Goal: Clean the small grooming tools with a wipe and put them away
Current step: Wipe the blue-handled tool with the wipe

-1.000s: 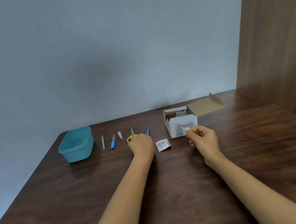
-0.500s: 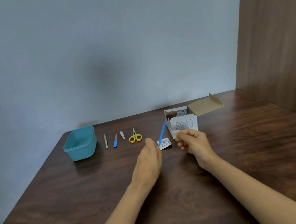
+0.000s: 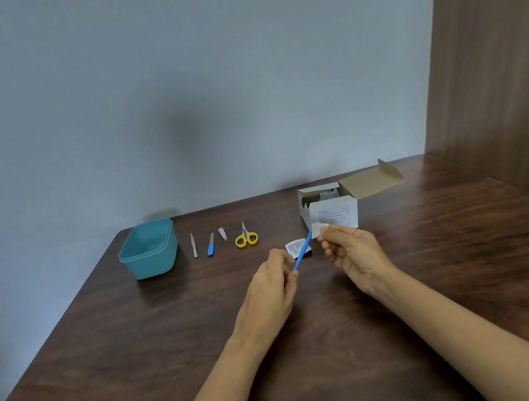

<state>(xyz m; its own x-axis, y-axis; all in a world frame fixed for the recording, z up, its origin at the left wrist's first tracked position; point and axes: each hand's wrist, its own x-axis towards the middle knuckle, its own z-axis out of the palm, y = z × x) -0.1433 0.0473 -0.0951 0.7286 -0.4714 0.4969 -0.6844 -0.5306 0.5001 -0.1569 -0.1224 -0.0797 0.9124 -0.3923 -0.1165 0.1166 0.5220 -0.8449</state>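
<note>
My left hand pinches the near end of a thin blue tool, which slants up to the right. My right hand pinches a small white wipe at the tool's far tip. On the table behind lie yellow-handled scissors, small nail clippers, a blue-handled file and metal tweezers in a row. A teal tub stands at the left end of that row.
An open white box of wipe sachets stands behind my right hand, its brown flap folded out to the right. A torn sachet wrapper lies on the dark wooden table. A wooden panel rises at the right.
My left hand picked the blue tool up from beside the scissors and drew it toward me. My right hand brought the wipe against the tool's tip.
</note>
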